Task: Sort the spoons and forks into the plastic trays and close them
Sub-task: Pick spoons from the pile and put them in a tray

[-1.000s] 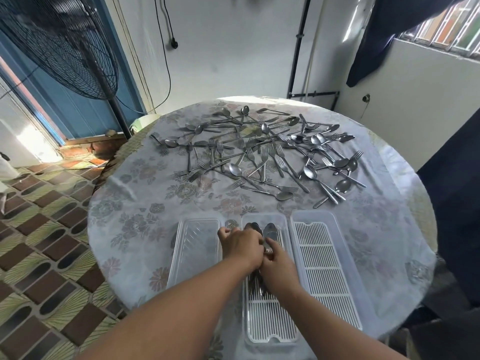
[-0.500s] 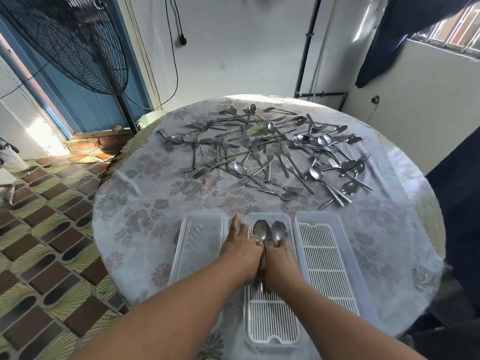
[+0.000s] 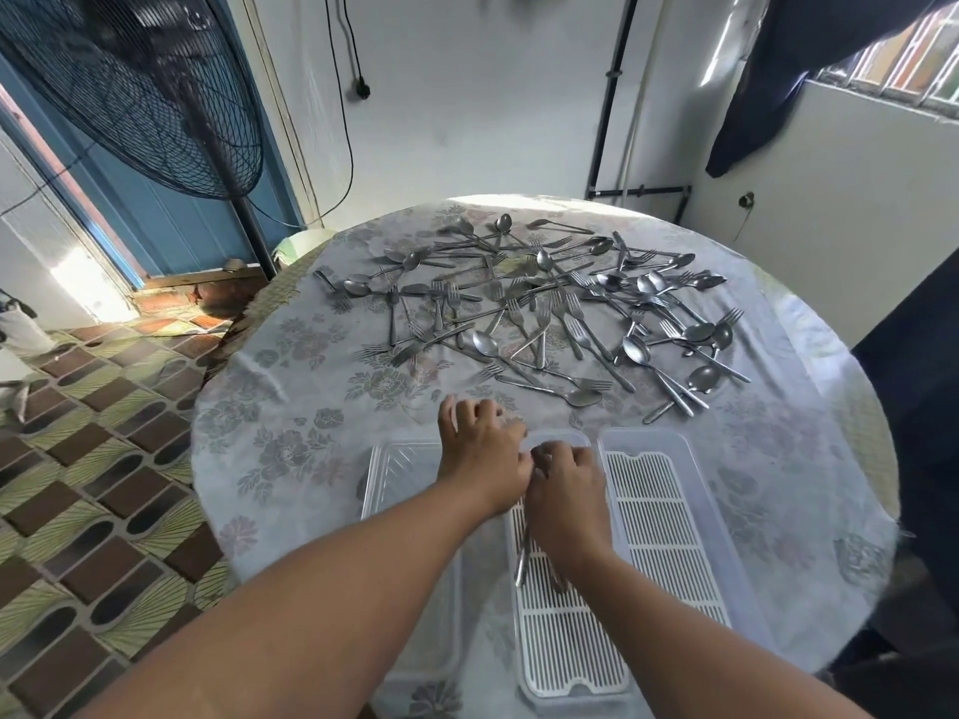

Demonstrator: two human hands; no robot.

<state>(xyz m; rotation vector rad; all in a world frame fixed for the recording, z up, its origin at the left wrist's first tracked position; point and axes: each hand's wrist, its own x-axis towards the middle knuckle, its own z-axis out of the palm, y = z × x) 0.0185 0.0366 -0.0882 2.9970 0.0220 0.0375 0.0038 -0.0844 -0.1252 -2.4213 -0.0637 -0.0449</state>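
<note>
Spoon bowls now hidden; left hand [image 3: 480, 448] relaxed, right hand [image 3: 565, 490] grip unclear — spoons [image 3: 524, 557] stiff, slippery; handles are best pinched.

Left hand [image 3: 480, 448] now past tray [image 3: 565, 646]

— What sort of place was this?

— A home, by the look of it, perhaps a dining corner or porch. At the centre stood a round counter [image 3: 290, 407] under a flowered cloth, with household spoons and forks [image 3: 545, 308] heaped toward twelve o'clock.

— Anything else domestic?

— At ten o'clock a big black pedestal fan [image 3: 129, 80] stood before a blue door [image 3: 171, 220], and patterned brown-and-green floor tiles [image 3: 78, 511] ran along nine o'clock. A plug and cord [image 3: 361, 88] hung on the plain white wall at twelve o'clock. At two o'clock dark cloth [image 3: 778, 70] hung by a barred window [image 3: 903, 59].
</note>
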